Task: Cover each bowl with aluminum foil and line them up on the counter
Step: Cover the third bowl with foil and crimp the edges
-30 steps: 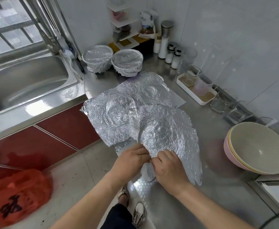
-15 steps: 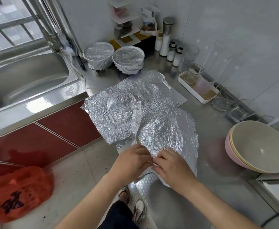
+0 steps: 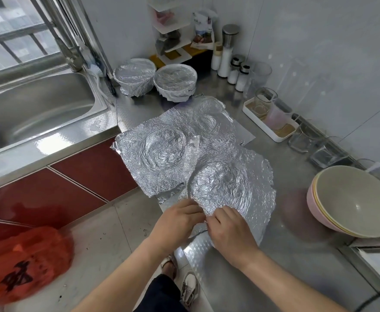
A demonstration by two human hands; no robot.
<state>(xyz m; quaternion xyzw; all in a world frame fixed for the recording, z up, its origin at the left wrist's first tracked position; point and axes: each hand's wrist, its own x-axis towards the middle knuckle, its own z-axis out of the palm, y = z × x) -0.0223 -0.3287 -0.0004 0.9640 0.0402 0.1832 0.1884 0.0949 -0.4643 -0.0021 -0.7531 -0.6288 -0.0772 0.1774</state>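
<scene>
Crumpled foil sheets lie overlapping on the steel counter (image 3: 285,255). The nearest foil sheet (image 3: 234,188) bears a round bowl imprint; my left hand (image 3: 175,224) and my right hand (image 3: 231,233) pinch its near edge side by side. A second foil sheet (image 3: 157,154) hangs over the counter's left edge, and a third foil sheet (image 3: 207,118) lies behind. Two foil-covered bowls (image 3: 135,78) (image 3: 175,83) stand side by side at the back. A stack of uncovered bowls (image 3: 353,201), pink outside, sits tilted at the right.
A steel sink (image 3: 34,109) with a tap is at the left. Spice jars (image 3: 227,57), a white tray with glass cups (image 3: 267,118) and glass dishes (image 3: 315,149) line the back and right wall. An orange plastic bag (image 3: 25,264) lies on the floor.
Both hands have drawn the nearest foil sheet's edge slightly toward me, and its lower right part has folded in. The bowls have not moved.
</scene>
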